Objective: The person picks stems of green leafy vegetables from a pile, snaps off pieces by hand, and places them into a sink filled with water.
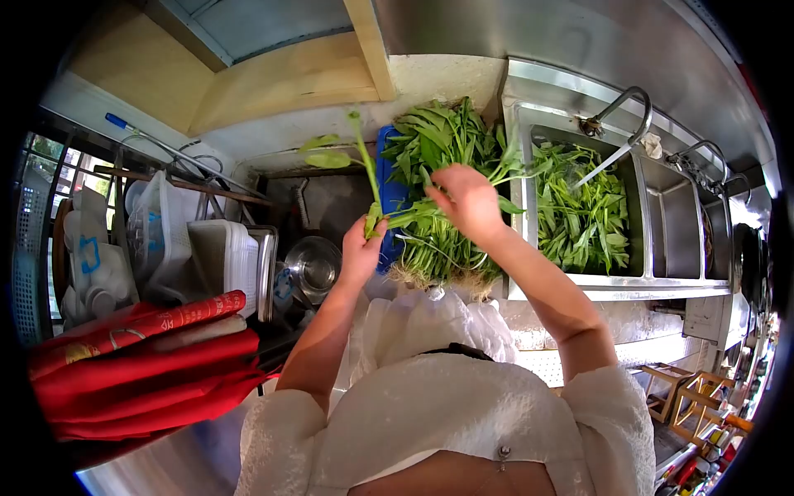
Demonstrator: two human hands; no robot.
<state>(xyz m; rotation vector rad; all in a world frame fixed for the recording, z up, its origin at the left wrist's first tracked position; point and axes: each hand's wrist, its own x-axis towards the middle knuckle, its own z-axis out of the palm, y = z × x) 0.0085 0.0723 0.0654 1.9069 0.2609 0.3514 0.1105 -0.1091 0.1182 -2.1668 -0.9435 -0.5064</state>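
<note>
Green leafy stems [369,178] stand up from my left hand [362,248], whose fingers are closed round their lower ends. More stalks run from it toward my right hand [467,201], which is curled above the heap; its fingertips are partly hidden, and what they hold cannot be made out. Beneath and beyond lies a large pile of leafy greens [442,140], with roots at the near end, in a blue crate [386,217]. In the sink basin to the right, cut greens [579,215] lie under a faucet [641,124].
A metal sink [521,289] with further basins stretches to the right. On the left are a metal bowl [314,266], stacked white baskets [223,256] and a red cloth or bag [157,372]. Wooden stools [699,401] stand at the lower right.
</note>
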